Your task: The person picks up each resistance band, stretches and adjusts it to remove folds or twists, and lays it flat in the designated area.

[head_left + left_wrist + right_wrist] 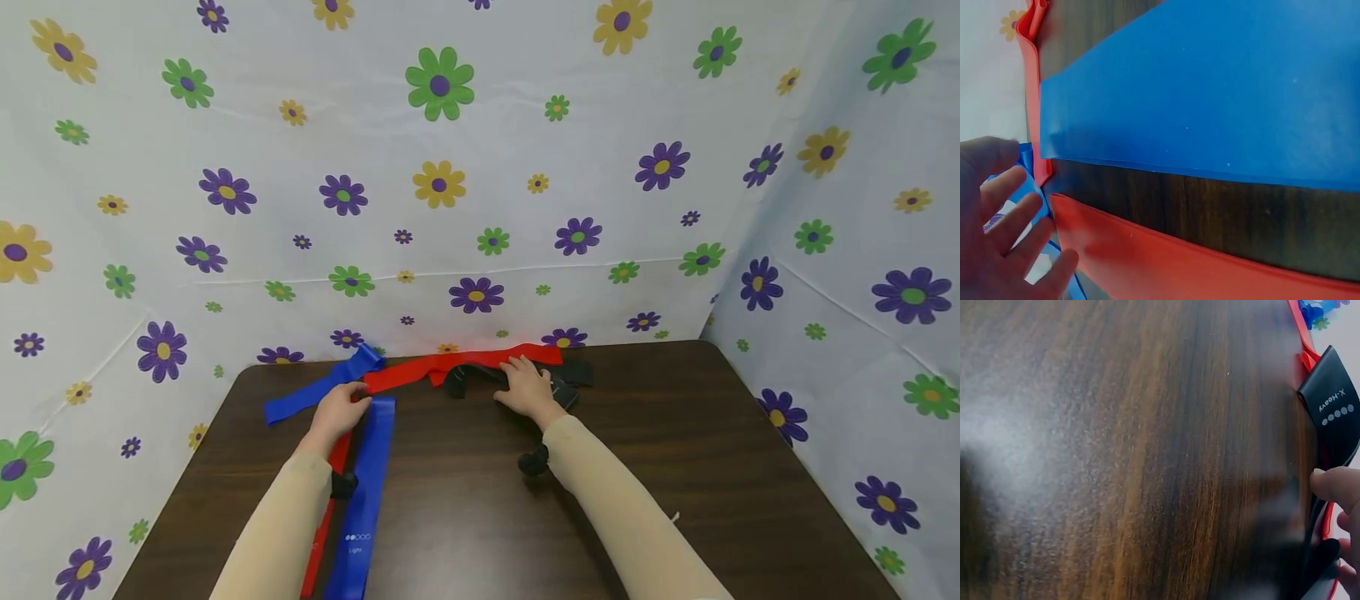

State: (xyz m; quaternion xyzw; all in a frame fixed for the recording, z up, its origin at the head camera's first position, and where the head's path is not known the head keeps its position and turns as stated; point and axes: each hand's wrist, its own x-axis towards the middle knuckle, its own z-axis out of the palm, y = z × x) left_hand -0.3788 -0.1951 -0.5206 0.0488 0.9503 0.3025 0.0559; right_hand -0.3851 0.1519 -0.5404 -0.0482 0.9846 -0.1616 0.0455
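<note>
The left hand [341,414] is over the far ends of two flat resistance bands, its fingers spread and loosely bent, gripping nothing; beneath and beside it, the blue band marked "Light" [375,475] lies lengthwise on the dark wood-grain table [465,508], with a red band [1147,262] alongside to its left; the right hand [529,392] is at the table's back edge, by the black band marked "X-Heavy" [1333,403], thumb and fingers apart; whether they grip the black material there I cannot tell; a long red strip [408,373] runs along that edge behind the black band; a folded blue strip [303,402] lies at the back left; flower-printed white cloth [300,158] hangs behind.
</note>
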